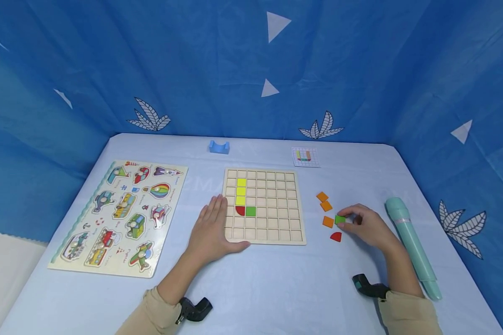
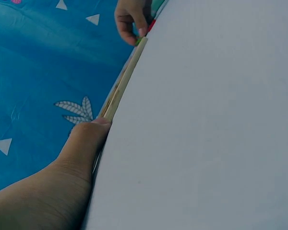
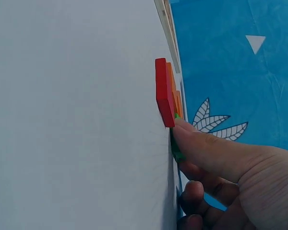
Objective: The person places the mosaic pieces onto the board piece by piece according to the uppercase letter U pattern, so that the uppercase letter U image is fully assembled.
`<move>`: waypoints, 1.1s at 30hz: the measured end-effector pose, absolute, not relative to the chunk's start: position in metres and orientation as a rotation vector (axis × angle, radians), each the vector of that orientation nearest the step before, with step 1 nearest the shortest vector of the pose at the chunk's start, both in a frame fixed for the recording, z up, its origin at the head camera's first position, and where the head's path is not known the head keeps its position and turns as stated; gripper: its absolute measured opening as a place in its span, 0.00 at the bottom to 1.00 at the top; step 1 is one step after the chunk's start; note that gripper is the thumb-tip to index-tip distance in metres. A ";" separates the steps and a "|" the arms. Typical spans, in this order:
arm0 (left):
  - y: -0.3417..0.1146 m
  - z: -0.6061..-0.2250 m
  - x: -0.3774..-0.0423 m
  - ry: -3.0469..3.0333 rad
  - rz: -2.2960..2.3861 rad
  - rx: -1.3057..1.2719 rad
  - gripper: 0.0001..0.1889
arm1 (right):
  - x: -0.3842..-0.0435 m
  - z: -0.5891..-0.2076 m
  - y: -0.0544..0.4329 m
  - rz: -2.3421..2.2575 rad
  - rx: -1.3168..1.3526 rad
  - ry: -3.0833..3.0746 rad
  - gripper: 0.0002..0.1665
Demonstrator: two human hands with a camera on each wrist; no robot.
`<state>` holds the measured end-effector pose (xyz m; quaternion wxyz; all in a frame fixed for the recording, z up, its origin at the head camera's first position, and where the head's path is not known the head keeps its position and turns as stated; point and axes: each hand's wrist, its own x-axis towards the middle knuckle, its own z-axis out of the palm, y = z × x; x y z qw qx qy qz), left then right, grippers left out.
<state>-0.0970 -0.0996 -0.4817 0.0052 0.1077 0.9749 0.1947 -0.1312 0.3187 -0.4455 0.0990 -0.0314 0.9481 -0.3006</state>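
Observation:
My right hand [image 1: 366, 226] pinches a green square tile [image 1: 340, 219] between thumb and fingers, low over the table at the right. Close by lie several orange tiles [image 1: 328, 222] and a red quarter-round tile [image 1: 336, 237]. My left hand [image 1: 209, 232] is flat with straight fingers along the left edge of the wooden grid board [image 1: 276, 244], its thumb at the front edge. Set in the board are a column of yellow tiles [image 1: 241, 191], a red quarter-round piece [image 1: 240, 211] below them and a green tile [image 1: 250, 211] beside that.
Behind the board lie a small pattern card [image 1: 305, 157] and a blue curved block [image 1: 219, 147]. A vehicle picture puzzle [image 1: 121, 218] covers the left side. A mint-green tube [image 1: 412, 246] lies at the right, beside my right forearm. Blue cloth [image 1: 218, 60] hangs behind the table.

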 end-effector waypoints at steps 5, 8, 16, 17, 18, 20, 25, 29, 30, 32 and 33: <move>-0.100 -0.482 -0.097 3.057 0.607 0.342 0.71 | -0.132 -0.444 0.318 -0.927 -0.104 2.781 0.16; -0.100 -0.483 -0.097 3.059 0.608 0.345 0.70 | -0.132 -0.443 0.318 -0.928 -0.097 2.786 0.15; -0.100 -0.483 -0.097 3.065 0.600 0.350 0.70 | -0.139 -0.437 0.310 -0.966 -0.101 2.826 0.14; -0.100 -0.483 -0.097 3.063 0.602 0.349 0.70 | -0.140 -0.437 0.308 -0.975 -0.111 2.829 0.14; -0.100 -0.483 -0.097 3.062 0.604 0.348 0.71 | -0.141 -0.436 0.305 -0.986 -0.118 2.831 0.14; -0.100 -0.483 -0.097 3.058 0.606 0.347 0.70 | -0.143 -0.435 0.299 -1.006 -0.131 2.827 0.14; -0.100 -0.482 -0.097 3.053 0.597 0.344 0.70 | -0.148 -0.433 0.280 -1.031 -0.139 2.792 0.13; -0.100 -0.483 -0.097 3.053 0.597 0.340 0.70 | -0.152 -0.433 0.265 -1.079 -0.174 2.750 0.11; -0.100 -0.483 -0.097 3.053 0.599 0.338 0.70 | -0.154 -0.434 0.261 -1.095 -0.189 2.738 0.11; -0.100 -0.483 -0.097 3.052 0.604 0.337 0.70 | -0.156 -0.435 0.253 -1.134 -0.214 2.707 0.11; -0.100 -0.483 -0.097 3.052 0.604 0.336 0.71 | -0.158 -0.435 0.249 -1.146 -0.221 2.690 0.11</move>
